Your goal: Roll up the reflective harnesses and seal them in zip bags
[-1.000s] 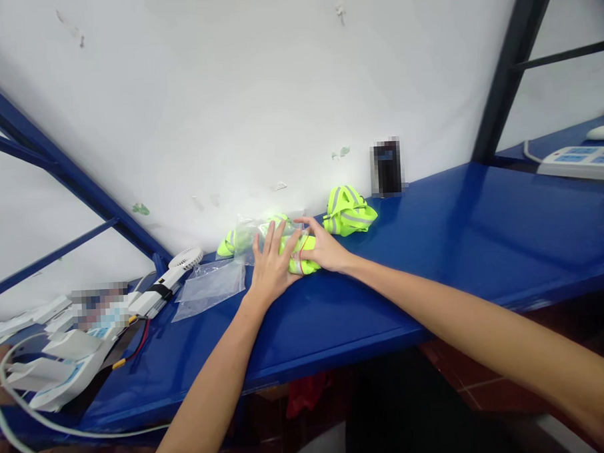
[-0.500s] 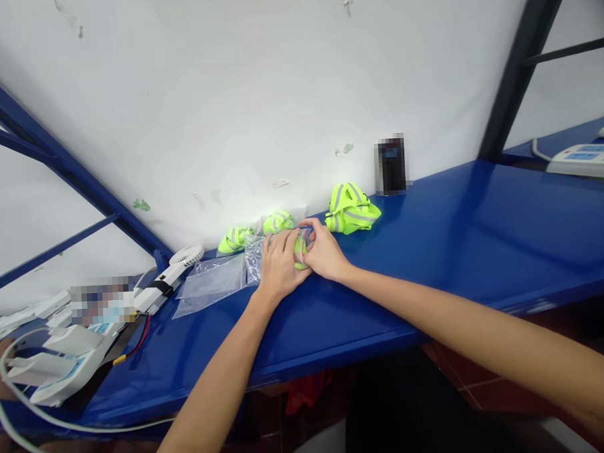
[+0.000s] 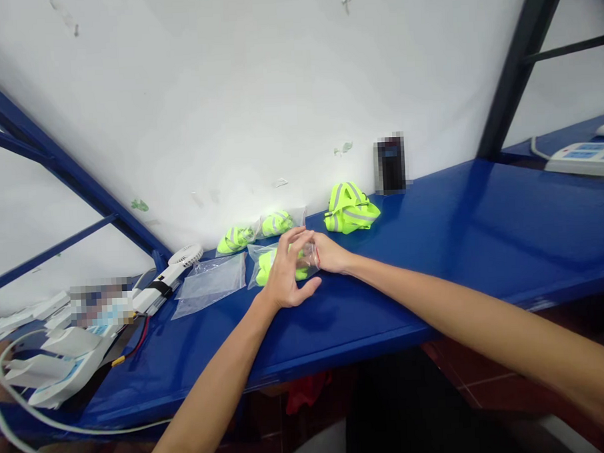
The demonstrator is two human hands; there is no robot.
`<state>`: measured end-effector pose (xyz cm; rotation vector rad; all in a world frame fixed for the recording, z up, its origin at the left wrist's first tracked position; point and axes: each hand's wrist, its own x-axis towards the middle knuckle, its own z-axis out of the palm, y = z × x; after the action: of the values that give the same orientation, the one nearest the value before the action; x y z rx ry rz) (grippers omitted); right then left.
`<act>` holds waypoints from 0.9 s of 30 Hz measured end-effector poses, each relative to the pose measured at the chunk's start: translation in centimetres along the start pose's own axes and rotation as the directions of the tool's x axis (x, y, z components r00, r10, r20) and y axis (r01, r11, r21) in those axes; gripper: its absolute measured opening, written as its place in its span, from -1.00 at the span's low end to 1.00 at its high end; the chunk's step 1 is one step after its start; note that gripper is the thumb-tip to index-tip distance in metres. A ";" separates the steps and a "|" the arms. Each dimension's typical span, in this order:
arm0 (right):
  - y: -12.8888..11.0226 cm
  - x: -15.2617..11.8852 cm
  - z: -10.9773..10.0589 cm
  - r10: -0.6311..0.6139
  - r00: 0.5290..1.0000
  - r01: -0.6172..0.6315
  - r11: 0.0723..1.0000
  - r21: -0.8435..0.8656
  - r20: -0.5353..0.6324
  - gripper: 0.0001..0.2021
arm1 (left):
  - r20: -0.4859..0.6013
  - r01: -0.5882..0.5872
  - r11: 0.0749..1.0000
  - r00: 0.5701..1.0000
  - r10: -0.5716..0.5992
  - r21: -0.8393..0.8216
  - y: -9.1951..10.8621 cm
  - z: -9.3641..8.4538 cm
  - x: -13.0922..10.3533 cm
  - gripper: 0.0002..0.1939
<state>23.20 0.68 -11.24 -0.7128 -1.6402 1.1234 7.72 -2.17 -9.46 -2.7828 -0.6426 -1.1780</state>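
A clear zip bag (image 3: 254,265) with a neon yellow reflective vest (image 3: 264,267) in it lies on the blue table. Over its right half is my left hand (image 3: 288,270), fingers loosely stretched and thumb held apart, covering part of the vest. At the bag's right end, by its reddish zip line, my right hand (image 3: 330,253) is closed on the edge; its fingertips are partly hidden. Two more bagged neon bundles (image 3: 235,239) (image 3: 276,223) sit behind against the wall. Flat clear bags (image 3: 211,280) lie left of my left hand.
A loose neon bundle with grey stripes (image 3: 351,209) lies behind my right hand. A blurred dark object (image 3: 390,164) leans on the wall. On the left are a white handheld fan (image 3: 186,255), white devices (image 3: 63,370) and cables. Another person's hand shows at the far left edge.
My left hand has loosened, its thumb swinging out from the bag. More of the bag and the vest inside now shows. My right hand's fingers have drawn down to the bag's end.
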 end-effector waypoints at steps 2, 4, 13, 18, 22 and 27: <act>0.1 0.2 -0.4 0.118 0.990 -0.128 0.981 0.144 0.071 -0.46 | -0.146 0.008 0.995 0.989 -0.022 -0.095 -0.3 -0.2 0.0 -0.27; 0.2 0.4 -0.6 0.198 0.975 -0.216 0.948 0.235 0.096 -0.42 | -0.258 0.047 0.985 0.962 -0.089 -0.163 -0.6 -0.7 0.0 -0.30; 0.6 0.5 -0.8 0.148 0.988 -0.140 0.978 -0.152 0.040 -0.28 | 0.182 0.363 0.909 0.898 -0.400 0.204 -2.7 -4.2 -0.6 -0.48; 0.7 0.8 -1.2 0.101 0.993 -0.112 0.956 -0.272 -0.053 -0.19 | 0.360 0.482 0.773 0.693 -0.625 0.412 -2.9 -3.5 -0.6 -0.44; -0.9 0.8 -2.1 0.142 0.961 -0.187 0.966 -0.180 -0.237 -0.49 | 0.290 0.508 0.651 0.616 -0.732 0.565 -2.6 -2.6 -0.1 -0.39; -2.4 -0.4 -1.4 0.076 0.997 -0.064 0.690 -0.721 -0.016 -0.53 | 0.243 0.494 0.556 0.561 -0.791 0.668 -1.8 -1.5 0.5 -0.40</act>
<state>24.77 -0.14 -9.04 -1.2788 -2.0961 0.4781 6.28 -0.65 -8.26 -2.3271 -1.9013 -0.0899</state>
